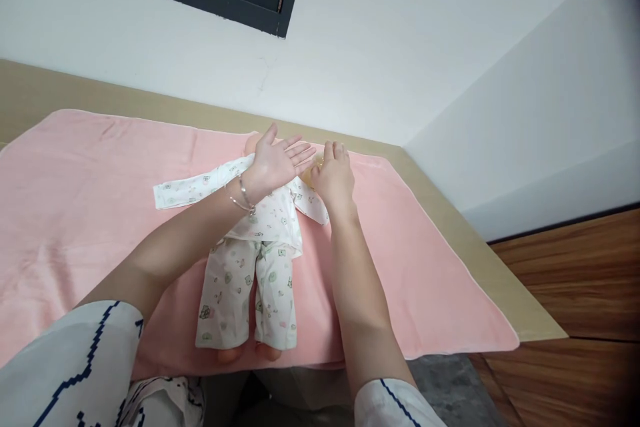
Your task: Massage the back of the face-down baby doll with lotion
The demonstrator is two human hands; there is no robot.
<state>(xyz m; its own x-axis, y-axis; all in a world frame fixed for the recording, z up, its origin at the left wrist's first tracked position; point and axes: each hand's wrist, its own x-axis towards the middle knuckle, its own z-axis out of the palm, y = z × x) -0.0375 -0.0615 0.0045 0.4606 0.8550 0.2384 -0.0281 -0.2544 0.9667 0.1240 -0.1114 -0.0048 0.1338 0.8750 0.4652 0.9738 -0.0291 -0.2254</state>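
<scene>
A baby doll (273, 210) lies face-hidden on a pink blanket (400, 233), dressed in a white printed shirt and matching trousers (230, 293). Over the doll's upper body, my left hand (280, 163) is stretched out with the palm up and fingers spread, holding nothing. Close by its fingertips, my right hand (334, 177) is closed around a yellowish, see-through container (309, 177), mostly hidden behind the fingers. One shirt sleeve (193, 190) reaches out to the left; the other sleeve (313, 205) lies below my right hand. Most of the doll's head is hidden by my left hand.
The blanket covers most of a light wooden tabletop (450, 240), which meets a white wall (350, 67) at the back. A dark-framed window (260, 7) is above. Brown wooden panels (575, 267) stand at the right, beyond the table edge.
</scene>
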